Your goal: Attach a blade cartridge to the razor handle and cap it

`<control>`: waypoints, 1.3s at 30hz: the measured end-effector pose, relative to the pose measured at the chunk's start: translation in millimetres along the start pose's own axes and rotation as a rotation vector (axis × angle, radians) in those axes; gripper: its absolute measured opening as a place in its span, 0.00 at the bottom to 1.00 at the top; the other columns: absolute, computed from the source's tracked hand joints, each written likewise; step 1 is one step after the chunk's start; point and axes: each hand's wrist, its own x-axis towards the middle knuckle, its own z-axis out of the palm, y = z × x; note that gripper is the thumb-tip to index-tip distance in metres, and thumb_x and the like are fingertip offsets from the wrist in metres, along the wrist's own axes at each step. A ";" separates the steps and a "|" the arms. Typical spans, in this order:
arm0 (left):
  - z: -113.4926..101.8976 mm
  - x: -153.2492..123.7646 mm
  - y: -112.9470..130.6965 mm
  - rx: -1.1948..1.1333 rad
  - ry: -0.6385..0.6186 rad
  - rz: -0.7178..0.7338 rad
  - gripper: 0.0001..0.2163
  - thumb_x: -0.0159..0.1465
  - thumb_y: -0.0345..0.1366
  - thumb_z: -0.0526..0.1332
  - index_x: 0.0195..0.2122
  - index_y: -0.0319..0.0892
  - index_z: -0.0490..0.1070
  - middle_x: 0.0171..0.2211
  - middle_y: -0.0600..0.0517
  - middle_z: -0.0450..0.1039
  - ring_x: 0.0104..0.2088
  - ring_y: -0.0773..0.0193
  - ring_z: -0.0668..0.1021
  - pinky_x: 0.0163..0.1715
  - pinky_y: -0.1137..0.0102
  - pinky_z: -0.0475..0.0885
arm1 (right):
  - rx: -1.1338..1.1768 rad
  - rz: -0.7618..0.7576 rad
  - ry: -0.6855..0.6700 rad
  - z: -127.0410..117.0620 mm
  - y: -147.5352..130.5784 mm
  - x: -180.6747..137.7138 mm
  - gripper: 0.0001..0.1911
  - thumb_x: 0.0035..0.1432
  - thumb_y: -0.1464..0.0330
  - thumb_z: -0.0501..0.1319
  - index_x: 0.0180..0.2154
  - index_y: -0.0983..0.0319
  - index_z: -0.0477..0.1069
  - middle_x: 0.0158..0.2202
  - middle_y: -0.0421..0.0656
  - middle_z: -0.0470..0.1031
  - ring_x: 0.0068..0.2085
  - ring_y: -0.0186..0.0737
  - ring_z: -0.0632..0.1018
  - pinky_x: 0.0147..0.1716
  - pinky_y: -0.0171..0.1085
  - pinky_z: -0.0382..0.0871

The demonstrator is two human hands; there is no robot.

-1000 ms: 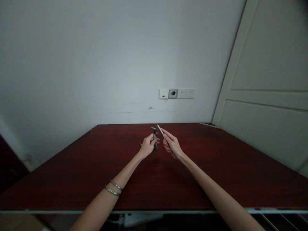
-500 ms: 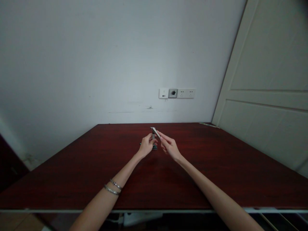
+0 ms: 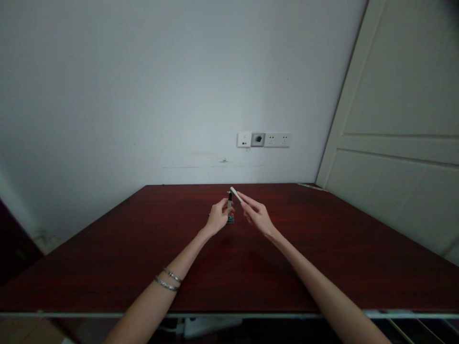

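Note:
My left hand is closed around a small upright grey object with a black upper part; its exact kind is too small to make out. At its foot a dark, flat item with greenish spots shows beside my fingers, and I cannot tell whether the two are joined. Between the thumb and fingers of my right hand is a slim white stick, slanting up to the left. Its rounded tip is close to the top of the upright object; whether they touch is unclear.
Both hands are over a dark red wooden table. Behind it rises a white wall with a row of sockets. A pale panelled door stands along the right side. A thin strip lies at the back right corner.
My right hand has moved slightly right, and the white stick's tip has shifted right and a little up. More of the upright object's black part now shows. My left hand stays nearly still.

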 end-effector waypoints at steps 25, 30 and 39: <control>-19.7 2.8 17.3 0.204 -0.077 0.113 0.07 0.58 0.32 0.56 0.36 0.39 0.72 0.29 0.53 0.74 0.29 0.68 0.73 0.33 0.76 0.66 | -0.475 -0.036 -0.549 -54.8 -65.9 31.8 0.18 0.54 0.62 0.57 0.47 0.55 0.72 0.38 0.41 0.77 0.33 0.40 0.73 0.34 0.39 0.64; -19.5 3.0 13.5 0.203 -0.082 0.129 0.08 0.58 0.32 0.56 0.36 0.39 0.72 0.29 0.53 0.74 0.29 0.67 0.73 0.33 0.74 0.67 | -0.410 -0.070 -0.535 -52.0 -66.7 34.4 0.18 0.53 0.62 0.58 0.47 0.55 0.72 0.48 0.42 0.73 0.48 0.48 0.72 0.49 0.49 0.59; -19.3 1.9 10.6 0.216 -0.108 0.098 0.08 0.58 0.31 0.57 0.36 0.39 0.73 0.30 0.52 0.75 0.30 0.66 0.74 0.34 0.74 0.67 | -0.423 -0.042 -0.600 -52.3 -69.2 37.2 0.17 0.52 0.64 0.60 0.45 0.55 0.73 0.47 0.42 0.74 0.49 0.48 0.73 0.50 0.50 0.61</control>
